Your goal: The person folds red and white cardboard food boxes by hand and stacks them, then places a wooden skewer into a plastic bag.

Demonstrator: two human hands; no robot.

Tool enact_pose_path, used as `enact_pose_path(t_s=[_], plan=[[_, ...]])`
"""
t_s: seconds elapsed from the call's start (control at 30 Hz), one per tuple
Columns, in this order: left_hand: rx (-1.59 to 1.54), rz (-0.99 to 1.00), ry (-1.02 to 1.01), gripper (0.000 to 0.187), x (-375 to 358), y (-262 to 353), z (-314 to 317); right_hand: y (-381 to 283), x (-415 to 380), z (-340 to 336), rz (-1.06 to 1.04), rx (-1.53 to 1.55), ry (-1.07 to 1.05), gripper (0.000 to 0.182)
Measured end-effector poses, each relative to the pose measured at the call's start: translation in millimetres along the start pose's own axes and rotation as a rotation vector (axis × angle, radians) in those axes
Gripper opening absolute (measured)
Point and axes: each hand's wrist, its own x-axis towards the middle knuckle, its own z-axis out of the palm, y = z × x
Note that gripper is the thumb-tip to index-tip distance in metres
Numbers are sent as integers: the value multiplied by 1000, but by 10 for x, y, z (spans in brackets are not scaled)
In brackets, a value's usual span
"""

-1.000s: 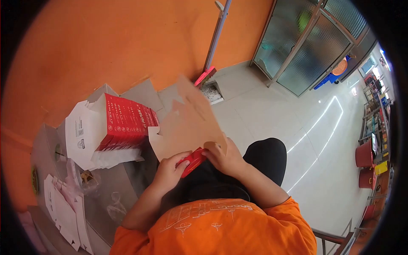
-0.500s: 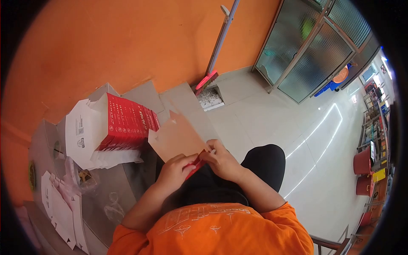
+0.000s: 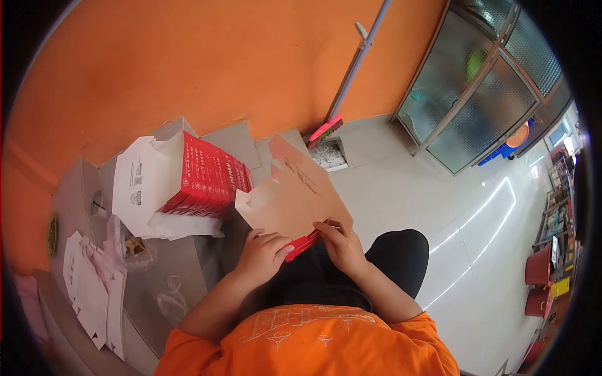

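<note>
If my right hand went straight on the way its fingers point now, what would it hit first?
Your right hand would most likely meet the pale side of the cardboard it holds, just past its fingers; depth is hard to judge from this one view.

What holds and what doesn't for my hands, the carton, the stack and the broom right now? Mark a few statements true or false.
1. The left hand and the right hand are both on the carton. True.
2. The left hand is touching the stack. False: it is apart from the stack, at the carton's red edge.
3. The stack is on the person's left side. True.
4. The stack is all white. False: it shows both red and white.
5. The broom has a pink head. True.
6. The broom lies flat on the floor. False: it stands at a slant by the wall.
</note>
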Motion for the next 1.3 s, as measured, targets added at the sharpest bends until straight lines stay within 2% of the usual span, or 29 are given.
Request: enact_pose_path(t_s=[0.03,0.1,0.23,0.27,0.3,0.33,0.37,0.4,0.47,0.5,0.53,0.57,0.63,0.7,0.77,0.83,0.87,0.9,0.93,0.97,1.0,1.03,1.07,1.1,1.13,1.2,1.23,1.3], plan=[[-55,-3,-6,13,-6,-20,45,0,-29,-5,-6,4,-5,36],[-56,8,32,13,-5,12,95,-50,-31,-52,102,17,-144,49],[-158,-81,45,15,137,276,66,-209,26,-185,59,-65,-186,50],[-241,-95,22,16,192,365,32,-165,-1,-179,114,69,-211,49],[-329,-162,-206,29,242,417,-9,-116,-17,-179,170,203,-236,47],[-303,-77,-264,39,254,424,-23,-66,-20,-196,166,199,-233,47],[-278,5,-323,49,254,428,-35,-14,-32,-222,261,335,-254,39],[-279,5,-318,49,239,413,-97,41,-35,-251,355,472,-276,32],[94,125,-332,66,169,325,-361,173,-50,-347,385,485,-301,28],[46,6,-484,79,180,253,-556,222,-50,-395,419,502,-324,25],[177,-12,-532,83,159,189,-753,251,-33,-421,484,515,-267,19],[209,-23,-564,82,93,66,-878,361,-28,-419,482,517,-269,19],[234,-82,-634,81,-85,-150,-1004,633,2,-359,328,409,-231,16],[311,-82,-724,78,-253,-229,-958,656,117,-288,383,351,-276,19],[393,-81,-811,75,-442,-278,-827,687,208,-49,543,587,-376,17],[481,-8,-758,59,-670,-348,-622,627,280,163,545,650,-323,17],[559,75,-613,47,-785,-432,-490,564,371,192,512,549,-345,17],[559,68,-617,47,-848,-497,-400,512,437,187,479,449,-366,19],[574,108,-507,38,-889,-564,-323,488,477,165,477,453,-368,19],[588,150,-397,31,-862,-551,-323,466,513,125,416,274,-328,22],[589,148,-399,31,-841,-527,-330,428,537,75,355,96,-286,27],[582,146,-348,27,-813,-504,-328,359,535,11,355,96,-287,27],[572,144,-296,25,-759,-436,-339,231,512,-100,252,-54,-220,32],[566,145,-292,25,-711,-370,-341,94,486,-222,148,-208,-153,38],[571,111,-310,24,-660,-301,-341,-84,459,-324,149,-215,-156,38],[568,83,-340,23,-560,-178,-329,-487,384,-421,-56,96,-380,41],[553,75,-414,22,-502,-128,-324,-604,356,-410,-124,120,-469,42],[541,80,-494,21,-341,-35,-331,-620,236,-314,-134,-86,-506,34]])
